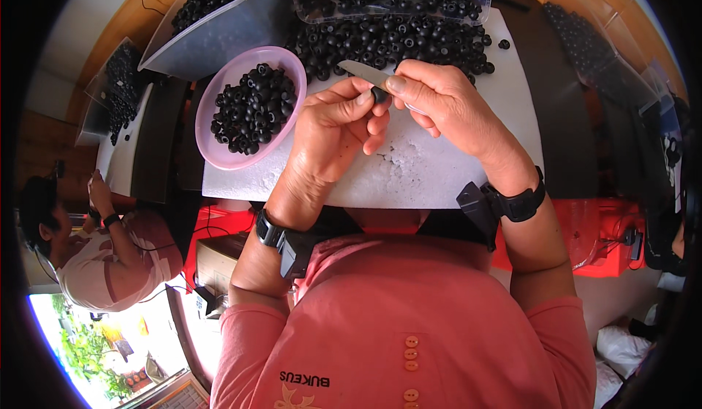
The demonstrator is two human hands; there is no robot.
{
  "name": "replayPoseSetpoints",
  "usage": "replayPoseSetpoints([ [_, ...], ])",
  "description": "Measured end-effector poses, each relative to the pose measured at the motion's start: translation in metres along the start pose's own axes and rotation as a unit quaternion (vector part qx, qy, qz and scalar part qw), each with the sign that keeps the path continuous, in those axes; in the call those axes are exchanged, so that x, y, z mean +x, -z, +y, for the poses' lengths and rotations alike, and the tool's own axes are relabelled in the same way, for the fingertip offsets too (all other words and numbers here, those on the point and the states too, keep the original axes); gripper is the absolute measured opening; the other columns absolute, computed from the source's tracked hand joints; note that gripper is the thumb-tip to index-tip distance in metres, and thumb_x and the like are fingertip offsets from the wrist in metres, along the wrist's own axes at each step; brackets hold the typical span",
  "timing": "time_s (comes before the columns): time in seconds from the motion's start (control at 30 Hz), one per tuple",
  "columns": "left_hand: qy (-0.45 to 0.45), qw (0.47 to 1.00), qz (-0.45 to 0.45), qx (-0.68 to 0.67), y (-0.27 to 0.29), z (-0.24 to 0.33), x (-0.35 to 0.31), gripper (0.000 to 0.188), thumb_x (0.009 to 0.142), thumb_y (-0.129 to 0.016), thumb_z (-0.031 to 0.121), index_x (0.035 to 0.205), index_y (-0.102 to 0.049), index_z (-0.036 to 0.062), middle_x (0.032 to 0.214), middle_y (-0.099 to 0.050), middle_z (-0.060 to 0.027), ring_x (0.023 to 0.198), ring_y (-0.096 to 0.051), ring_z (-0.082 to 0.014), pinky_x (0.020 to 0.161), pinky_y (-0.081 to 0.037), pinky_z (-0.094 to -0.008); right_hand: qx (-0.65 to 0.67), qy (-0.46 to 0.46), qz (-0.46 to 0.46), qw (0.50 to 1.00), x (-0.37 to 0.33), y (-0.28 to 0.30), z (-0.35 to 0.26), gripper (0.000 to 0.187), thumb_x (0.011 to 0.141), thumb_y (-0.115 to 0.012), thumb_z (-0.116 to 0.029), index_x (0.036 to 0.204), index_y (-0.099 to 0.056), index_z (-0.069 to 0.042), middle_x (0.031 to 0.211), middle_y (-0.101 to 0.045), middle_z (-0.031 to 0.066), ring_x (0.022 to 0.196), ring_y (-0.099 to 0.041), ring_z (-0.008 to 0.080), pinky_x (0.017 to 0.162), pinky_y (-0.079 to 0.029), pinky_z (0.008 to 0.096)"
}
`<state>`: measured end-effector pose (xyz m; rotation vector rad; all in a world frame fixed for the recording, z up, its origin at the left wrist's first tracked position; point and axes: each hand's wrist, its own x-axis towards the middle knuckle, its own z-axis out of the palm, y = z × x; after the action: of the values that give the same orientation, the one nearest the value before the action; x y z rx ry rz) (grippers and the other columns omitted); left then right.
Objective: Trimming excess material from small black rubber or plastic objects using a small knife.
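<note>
My left hand [329, 127] pinches a small black round part [379, 95] between thumb and fingers, above the white foam board [431, 179]. In my right hand [446, 102] is a small knife [360, 70], its blade pointing to the left and away from me. The thumb of that hand presses along the blade, right beside the black part. Just beyond both hands lies a pile of the same black parts [380, 40], some showing a hollow opening. To the left of my left hand, a pink bowl [207, 140] holds many more of them.
A grey bin [219, 40] and a clear bin [395, 16], both with black parts, stand at the far side. Another clear bin [621, 80] is at the far right. On the left, a co-worker [110, 255] is beside another table. Red stools [607, 237] stand below.
</note>
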<state>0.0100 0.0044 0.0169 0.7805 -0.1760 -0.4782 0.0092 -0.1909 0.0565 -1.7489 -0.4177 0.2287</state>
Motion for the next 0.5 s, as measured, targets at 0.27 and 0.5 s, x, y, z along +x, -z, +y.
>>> replayPoseSetpoints([
  [0.27, -0.005, 1.0, 0.009, 0.004, -0.0009, -0.0004, -0.0002, 0.012, 0.097, -0.056, 0.007, 0.104, -0.059, -0.0022, 0.084, -0.061, -0.0135, 0.066, -0.058, -0.0206, 0.05, -0.045, -0.0299, 0.014, -0.007, -0.006, 1.0, -0.0014, -0.0006, -0.0051, 0.029, 0.098, -0.055, -0.024, 0.081, -0.06, -0.001, 0.07, -0.058, -0.0001, 0.056, -0.042, 0.0055, 0.049, -0.035, 0.024],
  [0.5, -0.024, 0.999, 0.012, 0.023, -0.0024, -0.0007, -0.0013, 0.013, 0.097, -0.055, 0.006, 0.105, -0.059, -0.0029, 0.086, -0.062, -0.0143, 0.067, -0.058, -0.0197, 0.05, -0.045, -0.0299, -0.02, -0.001, 0.004, 1.0, 0.0006, -0.0012, -0.0012, 0.03, 0.098, -0.055, -0.025, 0.082, -0.06, -0.001, 0.066, -0.057, 0.0014, 0.057, -0.045, 0.0083, 0.051, -0.038, 0.0263],
])
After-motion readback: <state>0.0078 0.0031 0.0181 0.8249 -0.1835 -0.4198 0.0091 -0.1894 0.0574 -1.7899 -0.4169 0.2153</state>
